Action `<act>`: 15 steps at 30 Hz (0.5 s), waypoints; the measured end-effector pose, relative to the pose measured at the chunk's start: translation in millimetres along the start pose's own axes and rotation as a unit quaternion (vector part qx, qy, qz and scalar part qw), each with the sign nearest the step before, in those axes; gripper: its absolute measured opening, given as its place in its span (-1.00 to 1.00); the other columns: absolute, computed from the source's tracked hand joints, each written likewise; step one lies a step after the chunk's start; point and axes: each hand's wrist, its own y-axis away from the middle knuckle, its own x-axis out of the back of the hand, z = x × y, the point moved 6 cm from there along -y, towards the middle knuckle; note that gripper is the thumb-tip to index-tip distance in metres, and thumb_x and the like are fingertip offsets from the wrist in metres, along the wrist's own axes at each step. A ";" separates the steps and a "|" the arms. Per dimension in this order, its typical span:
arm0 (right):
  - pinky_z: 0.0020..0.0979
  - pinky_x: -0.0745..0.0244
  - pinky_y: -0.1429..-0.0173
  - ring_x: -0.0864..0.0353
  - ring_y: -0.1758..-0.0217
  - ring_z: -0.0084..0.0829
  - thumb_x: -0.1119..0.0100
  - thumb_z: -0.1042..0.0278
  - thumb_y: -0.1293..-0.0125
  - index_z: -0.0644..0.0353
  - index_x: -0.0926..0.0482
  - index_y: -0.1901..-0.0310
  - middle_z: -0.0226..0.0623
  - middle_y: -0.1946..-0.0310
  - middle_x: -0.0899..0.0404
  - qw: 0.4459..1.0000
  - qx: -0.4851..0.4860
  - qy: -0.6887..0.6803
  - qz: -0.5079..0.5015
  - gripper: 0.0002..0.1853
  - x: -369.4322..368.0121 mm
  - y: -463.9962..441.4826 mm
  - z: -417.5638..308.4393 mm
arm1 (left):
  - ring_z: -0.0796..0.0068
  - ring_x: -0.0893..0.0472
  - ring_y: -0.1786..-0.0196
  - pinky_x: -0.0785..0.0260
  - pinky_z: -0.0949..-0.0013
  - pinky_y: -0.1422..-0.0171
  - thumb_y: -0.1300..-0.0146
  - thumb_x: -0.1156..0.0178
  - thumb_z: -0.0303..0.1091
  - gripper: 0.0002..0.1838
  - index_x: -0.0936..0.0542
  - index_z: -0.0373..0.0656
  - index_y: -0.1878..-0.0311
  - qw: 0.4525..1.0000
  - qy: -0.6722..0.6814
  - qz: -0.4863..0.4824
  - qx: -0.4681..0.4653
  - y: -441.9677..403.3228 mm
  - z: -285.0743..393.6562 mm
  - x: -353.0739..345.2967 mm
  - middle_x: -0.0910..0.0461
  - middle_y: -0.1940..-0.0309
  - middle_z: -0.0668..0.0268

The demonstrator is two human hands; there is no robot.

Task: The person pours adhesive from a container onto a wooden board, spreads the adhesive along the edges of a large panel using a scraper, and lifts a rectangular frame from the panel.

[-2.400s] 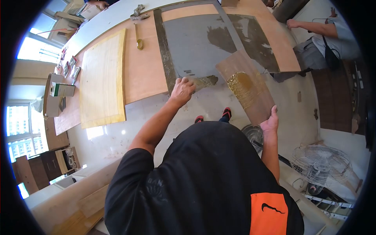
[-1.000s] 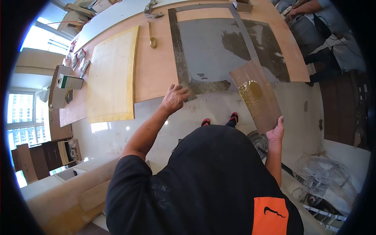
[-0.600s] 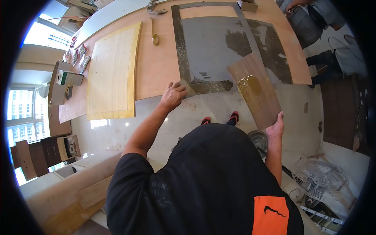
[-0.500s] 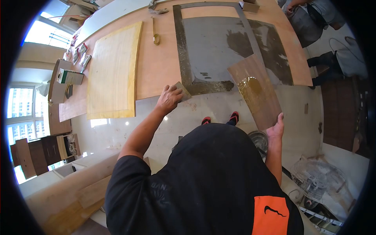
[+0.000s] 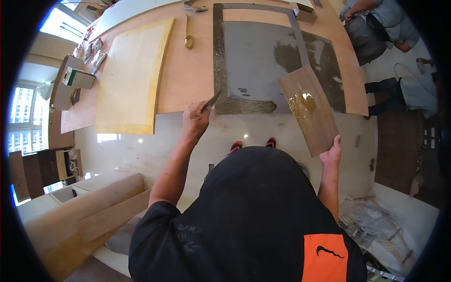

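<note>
My left hand [image 5: 196, 121] is closed on a thin, flat spreader [image 5: 213, 100], turned nearly edge-on at the near left corner of the grey panel [image 5: 256, 58]. Wet, dark brownish coating [image 5: 246, 107] covers the strip along that panel's near edge and runs up its left side. My right hand [image 5: 330, 152] grips the lower end of a thin wooden board [image 5: 317, 124]. On the board's upper half lies a glossy, amber puddle of glue-like liquid [image 5: 302, 104]. The board's far end overlaps the grey panel in view; whether they touch I cannot tell.
Left of the grey panel, a pale yellow-edged panel [image 5: 129, 77] lies on the large wooden table [image 5: 183, 80]. A tape measure [image 5: 189, 42] and a green-white box [image 5: 79, 78] are there too. People [image 5: 371, 37] stand at the right. A fan [image 5: 369, 225] is at lower right.
My left hand has brought the spreader closer to the grey panel's corner and turned it more edge-on. My right hand still holds the board, and the puddle on it has shifted shape.
</note>
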 end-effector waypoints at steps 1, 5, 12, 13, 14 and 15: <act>0.02 -0.25 -0.53 -0.37 -0.45 -0.08 -0.02 -0.10 -0.53 0.20 -0.33 -0.41 -0.18 -0.40 -0.41 1.000 0.004 0.006 0.008 -0.37 -0.6 -5.4 -8.2 | 0.06 -0.62 0.28 -0.46 0.19 0.13 -0.29 -0.24 -0.38 -0.85 -0.68 -0.12 0.11 0.997 0.037 -0.006 0.074 4.6 2.8 -6.3 -0.69 0.30 0.13; 0.00 -0.26 -0.52 -0.38 -0.43 -0.13 -0.08 -0.09 -0.51 0.19 -0.34 -0.39 -0.21 -0.37 -0.42 0.999 0.010 0.030 -0.011 -0.39 -7.5 -28.3 -36.9 | -0.06 -0.60 0.31 -0.45 0.13 0.18 -0.33 -0.23 -0.28 -0.82 -0.62 -0.20 0.18 0.983 0.076 -0.045 0.158 28.6 10.0 -65.3 -0.61 0.38 -0.01; 0.01 -0.27 -0.52 -0.38 -0.45 -0.11 -0.10 -0.08 -0.50 0.21 -0.33 -0.41 -0.17 -0.39 -0.41 0.995 -0.006 0.078 -0.069 -0.36 -16.4 -109.8 -76.5 | -0.02 -0.64 0.09 -0.48 0.06 0.00 -0.28 -0.25 -0.28 -0.80 -0.65 -0.20 0.14 0.989 0.014 -0.094 0.116 26.1 87.4 -135.0 -0.67 0.23 0.08; 0.00 -0.28 -0.52 -0.38 -0.45 -0.12 -0.10 -0.07 -0.50 0.22 -0.33 -0.40 -0.17 -0.39 -0.41 0.993 -0.018 0.081 -0.080 -0.37 -19.8 -120.1 -78.1 | -0.01 -0.64 0.09 -0.48 0.06 0.00 -0.28 -0.25 -0.30 -0.81 -0.66 -0.19 0.14 0.993 0.012 -0.066 0.094 20.7 95.5 -144.5 -0.67 0.23 0.09; -0.01 -0.30 -0.50 -0.40 -0.43 -0.13 -0.12 -0.06 -0.49 0.22 -0.34 -0.39 -0.16 -0.38 -0.42 0.991 -0.025 0.096 -0.093 -0.37 -24.7 -132.9 -81.0 | 0.00 -0.64 0.09 -0.48 0.07 0.00 -0.27 -0.25 -0.31 -0.81 -0.66 -0.19 0.14 0.997 0.009 -0.038 0.071 15.0 105.2 -154.8 -0.67 0.23 0.09; -0.02 -0.32 -0.49 -0.41 -0.42 -0.15 -0.13 -0.05 -0.49 0.23 -0.36 -0.38 -0.16 -0.36 -0.44 0.988 -0.034 0.112 -0.104 -0.38 -26.9 -145.7 -84.7 | 0.02 -0.64 0.09 -0.48 0.07 0.00 -0.27 -0.25 -0.33 -0.82 -0.66 -0.19 0.14 0.998 0.002 -0.022 0.063 9.2 117.9 -164.3 -0.67 0.23 0.10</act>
